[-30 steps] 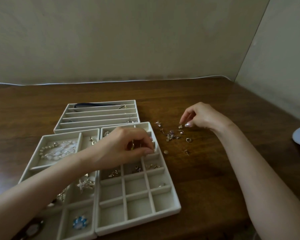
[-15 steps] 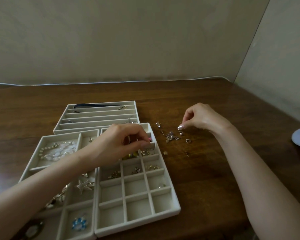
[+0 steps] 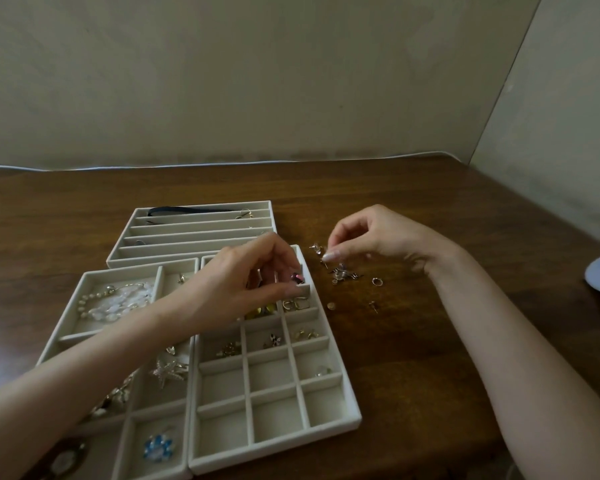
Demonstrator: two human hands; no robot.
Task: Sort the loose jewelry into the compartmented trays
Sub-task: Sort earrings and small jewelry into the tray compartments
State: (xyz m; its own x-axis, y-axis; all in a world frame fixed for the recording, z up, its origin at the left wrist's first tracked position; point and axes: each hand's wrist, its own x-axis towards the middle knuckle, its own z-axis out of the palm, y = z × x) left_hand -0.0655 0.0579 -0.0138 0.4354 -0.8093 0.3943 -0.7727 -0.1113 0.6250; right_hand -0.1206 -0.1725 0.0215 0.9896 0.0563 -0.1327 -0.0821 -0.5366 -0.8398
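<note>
Roughly past the halfway mark, I'd say, but not done. Three trays sit on the bench (image 3: 430, 375). There's a grid tray (image 3: 274, 444) in the middle, a left tray (image 3: 118, 269) with bigger cells at its 9 o'clock, and a long-slot tray (image 3: 187, 237) at its 11 o'clock. The left tray already holds a bead bracelet (image 3: 115, 303), a starfish brooch (image 3: 168, 370) and a blue flower piece (image 3: 157, 446). The long-slot tray has a dark band (image 3: 191, 211) in its far slot. In the grid tray the cells toward 12 o'clock have small gold bits in them, while most of the cells toward 6 o'clock look bare.

What's left is the loose pile (image 3: 343, 273) on the bench at about 2 o'clock from the grid tray, plus a few strays around it: a small ring (image 3: 376, 281) and a couple of studs toward 5 o'clock of the pile.

The left hand (image 3: 243, 282) hovers over the grid tray's far right cells with its fingers curled. Thumb and fingertips sit right by a pink piece (image 3: 297, 278), and I honestly can't tell if it's gripped or already lying in the cell. The right hand (image 3: 371, 237) is over the pile's 11 o'clock edge, thumb and forefinger pinching a tiny stud (image 3: 325, 259). So my guess is only a handful of small pieces still need homes, and there are plenty of free cells for them.
</note>
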